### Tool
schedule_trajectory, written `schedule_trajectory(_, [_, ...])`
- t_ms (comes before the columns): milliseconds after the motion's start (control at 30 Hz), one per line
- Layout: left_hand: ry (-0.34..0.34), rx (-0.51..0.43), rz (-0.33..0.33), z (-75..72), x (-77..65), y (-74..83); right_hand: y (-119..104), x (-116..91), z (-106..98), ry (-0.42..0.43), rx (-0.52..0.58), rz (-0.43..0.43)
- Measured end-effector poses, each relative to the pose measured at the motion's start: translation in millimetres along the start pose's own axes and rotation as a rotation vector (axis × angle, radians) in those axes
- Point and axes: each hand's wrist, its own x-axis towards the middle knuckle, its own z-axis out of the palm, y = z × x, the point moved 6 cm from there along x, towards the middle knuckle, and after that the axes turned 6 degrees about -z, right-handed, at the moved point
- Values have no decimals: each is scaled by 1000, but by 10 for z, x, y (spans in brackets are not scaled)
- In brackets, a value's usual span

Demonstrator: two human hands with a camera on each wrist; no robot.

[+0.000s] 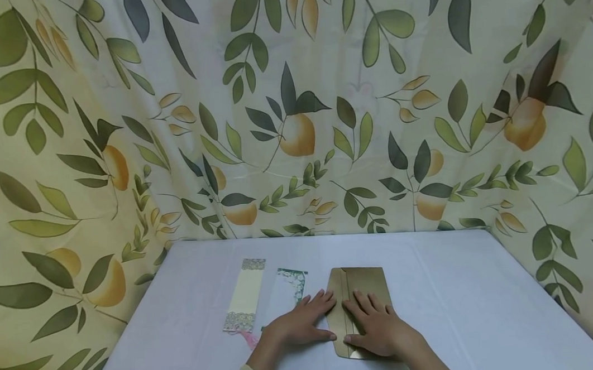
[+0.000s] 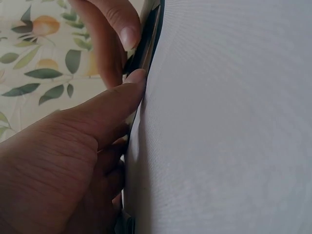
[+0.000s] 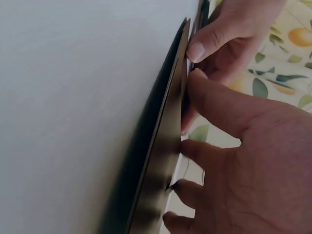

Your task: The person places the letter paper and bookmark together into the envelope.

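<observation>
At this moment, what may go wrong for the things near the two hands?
The left hand partly hides the green-patterned bookmark, so it might push or bend it. The pink tassel lies beside the left forearm and could catch if the arm shifts. The brown envelope-like piece under the right hand might crease if pressed unevenly; one edge seems raised in the right wrist view.

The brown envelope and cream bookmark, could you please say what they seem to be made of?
Envelope: probably stiff paper or thin card, smooth with a slight sheen, judging by its straight creases and thin edges. Bookmark: likely printed card, since it lies flat with crisp edges; its finish, matt or coated, is unclear.
</observation>
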Motion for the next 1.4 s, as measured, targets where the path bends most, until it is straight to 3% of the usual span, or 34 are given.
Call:
schedule_trajectory(633, [1,71,4,-2,4,18,-28,52,33,29,-108,38])
schedule_trajectory(967, [12,98,-5,-14,3,41,-16,39,-17,84,-182,52])
schedule_trajectory(1300, [13,90,-23,-36,-45,51,-14,61,-53,101,-166,137])
schedule_trajectory(1400, [15,90,-20,-36,-45,48,-17,79,-66,114,-177,120])
